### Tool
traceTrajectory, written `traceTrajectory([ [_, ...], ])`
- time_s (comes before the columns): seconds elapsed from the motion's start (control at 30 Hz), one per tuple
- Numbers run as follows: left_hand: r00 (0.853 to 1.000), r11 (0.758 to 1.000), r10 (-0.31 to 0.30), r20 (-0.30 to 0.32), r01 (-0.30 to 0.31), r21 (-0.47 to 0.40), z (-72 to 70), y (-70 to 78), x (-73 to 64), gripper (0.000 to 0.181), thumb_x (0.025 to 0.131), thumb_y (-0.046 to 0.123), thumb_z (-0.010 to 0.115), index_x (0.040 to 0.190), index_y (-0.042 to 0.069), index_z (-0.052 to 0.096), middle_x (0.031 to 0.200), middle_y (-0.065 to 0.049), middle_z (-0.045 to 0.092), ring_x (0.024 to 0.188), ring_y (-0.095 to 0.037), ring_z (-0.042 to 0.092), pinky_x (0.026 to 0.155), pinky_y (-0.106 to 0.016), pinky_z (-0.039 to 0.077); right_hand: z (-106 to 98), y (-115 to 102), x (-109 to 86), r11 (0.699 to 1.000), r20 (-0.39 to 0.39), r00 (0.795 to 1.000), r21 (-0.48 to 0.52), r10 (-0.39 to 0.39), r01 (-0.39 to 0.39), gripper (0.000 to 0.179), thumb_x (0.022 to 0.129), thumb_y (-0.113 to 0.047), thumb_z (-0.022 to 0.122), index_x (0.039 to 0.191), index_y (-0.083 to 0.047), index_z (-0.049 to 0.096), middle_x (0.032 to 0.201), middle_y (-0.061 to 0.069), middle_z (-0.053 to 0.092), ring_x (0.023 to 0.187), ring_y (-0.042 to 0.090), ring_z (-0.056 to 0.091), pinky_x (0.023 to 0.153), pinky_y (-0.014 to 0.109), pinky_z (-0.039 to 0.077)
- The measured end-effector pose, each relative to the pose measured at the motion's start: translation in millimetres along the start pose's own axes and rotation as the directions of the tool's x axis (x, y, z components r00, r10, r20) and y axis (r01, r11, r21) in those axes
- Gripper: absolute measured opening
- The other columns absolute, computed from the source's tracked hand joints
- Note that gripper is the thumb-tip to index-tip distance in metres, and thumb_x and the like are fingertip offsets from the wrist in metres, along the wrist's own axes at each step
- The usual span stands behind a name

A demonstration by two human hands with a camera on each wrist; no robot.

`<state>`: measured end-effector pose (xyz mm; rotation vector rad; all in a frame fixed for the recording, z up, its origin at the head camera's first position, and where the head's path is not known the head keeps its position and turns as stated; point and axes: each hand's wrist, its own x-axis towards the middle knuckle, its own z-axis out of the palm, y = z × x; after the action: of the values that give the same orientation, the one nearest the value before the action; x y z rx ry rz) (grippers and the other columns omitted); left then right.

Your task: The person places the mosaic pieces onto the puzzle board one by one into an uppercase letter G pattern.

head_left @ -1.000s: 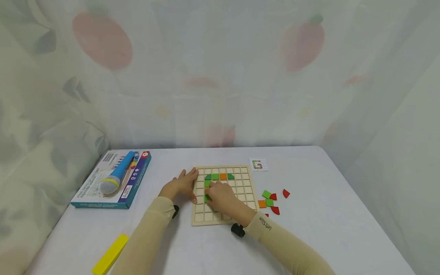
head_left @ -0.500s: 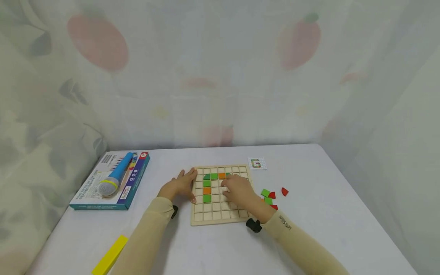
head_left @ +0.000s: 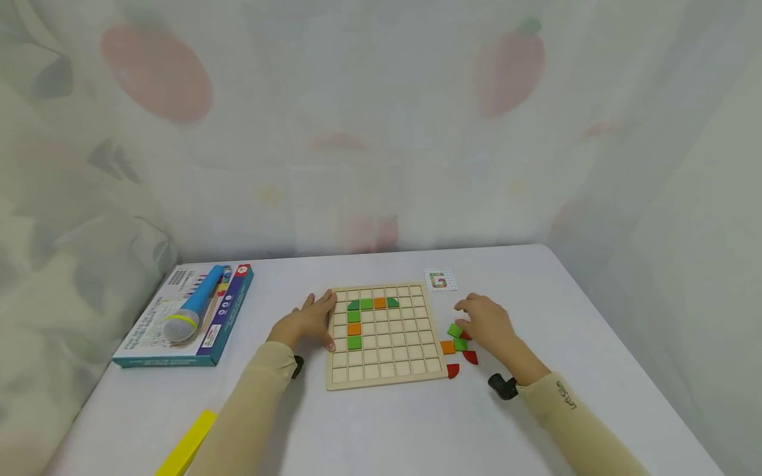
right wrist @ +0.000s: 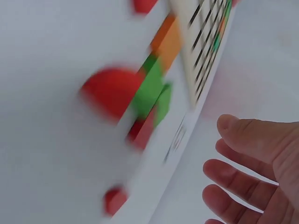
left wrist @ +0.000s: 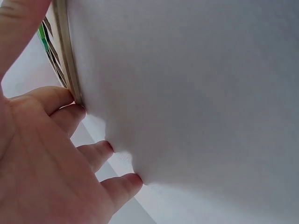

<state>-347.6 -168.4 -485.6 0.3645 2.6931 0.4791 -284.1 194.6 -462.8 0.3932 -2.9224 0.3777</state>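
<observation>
We notice that the right hand point(head_left: 488, 324), relaxed and empty, has left the board point(head_left: 393, 354) for the loose tiles point(head_left: 460, 344) just beside it, so the pattern point(head_left: 366, 304) seems unfinished, while the spread left hand point(head_left: 305, 322) touches the board.

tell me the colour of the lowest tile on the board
The lowest tile is light green; the head view shows it best.

The light around us is soft and slightly grey, even across the white table point(head_left: 369, 430), with faint shadows beside the left sleeve point(head_left: 250, 403) and right sleeve point(head_left: 580, 423). The curtain point(head_left: 357, 99) looks hazy. The left-wrist view is dimmer; in the right-wrist view, blur smears the red tiles point(right wrist: 112, 91) and green tiles point(right wrist: 150, 91).
</observation>
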Motion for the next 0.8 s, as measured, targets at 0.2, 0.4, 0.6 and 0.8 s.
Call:
traceTrajectory([
  [0.2, 1.0, 1.0, 0.001, -0.003, -0.001, 0.0, -1.8, 1.6, -1.6, 0.127, 0.049, 0.034, 0.087, 0.149, 0.01, 0.012, 0.155, -0.012, 0.003, 0.137, -0.044, -0.003, 0.101, -0.07, 0.006, -2.4, 36.3, -10.9, 0.991, 0.03, 0.992, -0.049, 0.126, -0.124, 0.029, 0.078, -0.019, 0.073, 0.101, -0.003, 0.069, 0.092, 0.011, 0.064, 0.081, 0.025, 0.06, 0.066, 0.039, 0.054],
  [0.4, 1.0, 1.0, 0.01, -0.001, -0.01, 0.0, -1.1, 1.2, -0.5, 0.127, 0.05, 0.034, 0.087, 0.149, 0.009, 0.012, 0.155, -0.012, 0.003, 0.137, -0.044, -0.003, 0.1, -0.07, 0.006, 0.5, 57.7, -17.3, 0.981, 0.091, 0.977, -0.04, 0.192, -0.189, 0.03, 0.077, -0.02, 0.073, 0.101, -0.001, 0.069, 0.093, 0.014, 0.064, 0.086, 0.03, 0.061, 0.069, 0.043, 0.053],
  [0.6, 1.0, 1.0, 0.008, -0.002, -0.008, 0.007, -0.6, 0.3, 0.3, 0.127, 0.05, 0.034, 0.087, 0.149, 0.01, 0.012, 0.155, -0.011, 0.003, 0.137, -0.044, -0.003, 0.1, -0.07, 0.006, 7.8, 61.7, -18.9, 0.976, 0.165, 0.962, -0.015, 0.216, -0.217, 0.03, 0.076, -0.02, 0.075, 0.1, -0.002, 0.069, 0.093, 0.01, 0.065, 0.083, 0.025, 0.059, 0.073, 0.042, 0.052],
  [0.8, 1.0, 1.0, 0.011, 0.0, -0.011, 0.011, 0.3, -2.1, 0.7, 0.126, 0.05, 0.034, 0.087, 0.149, 0.01, 0.012, 0.155, -0.011, 0.003, 0.137, -0.045, -0.003, 0.1, -0.071, 0.006, 12.3, 59.2, -18.1, 0.983, 0.165, 0.969, -0.02, 0.183, -0.182, 0.024, 0.077, -0.012, 0.073, 0.099, -0.003, 0.069, 0.085, 0.006, 0.062, 0.077, 0.021, 0.056, 0.073, 0.039, 0.052],
])
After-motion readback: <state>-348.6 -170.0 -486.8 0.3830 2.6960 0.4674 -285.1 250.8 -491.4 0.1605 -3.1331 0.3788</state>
